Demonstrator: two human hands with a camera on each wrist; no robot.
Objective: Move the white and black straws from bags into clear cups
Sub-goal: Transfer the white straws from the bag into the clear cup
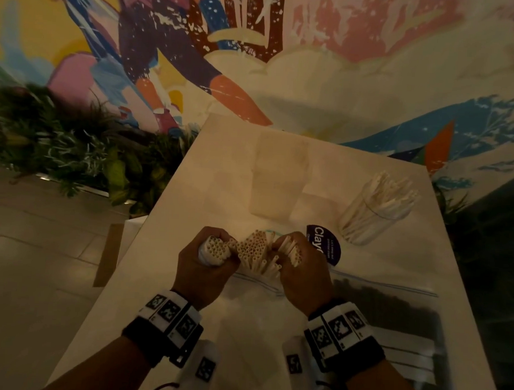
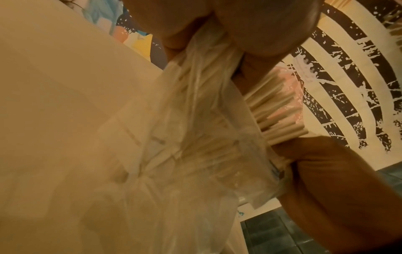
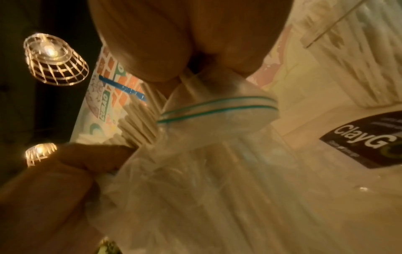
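over the white table point(image 1: 192, 174), white straws point(image 1: 252, 249) in a zip bag point(image 2: 195, 120) are clutched by left hand point(image 1: 205, 262) and right hand point(image 1: 301, 267); the bundle should be drawn out together.

I see white straws point(image 1: 252, 249) with little round holes at their ends. My bag point(image 3: 217, 154) is clear with blue-green stripes along its top. The table point(image 1: 221, 169) is white. A dark blue round sticker point(image 1: 324, 245) has white letters. My wrist bands point(image 1: 344, 337) are black and white with checked squares. The wall point(image 1: 109, 41) has yellow, pink, blue, orange and brown paint. The plants point(image 1: 60, 148) are green.
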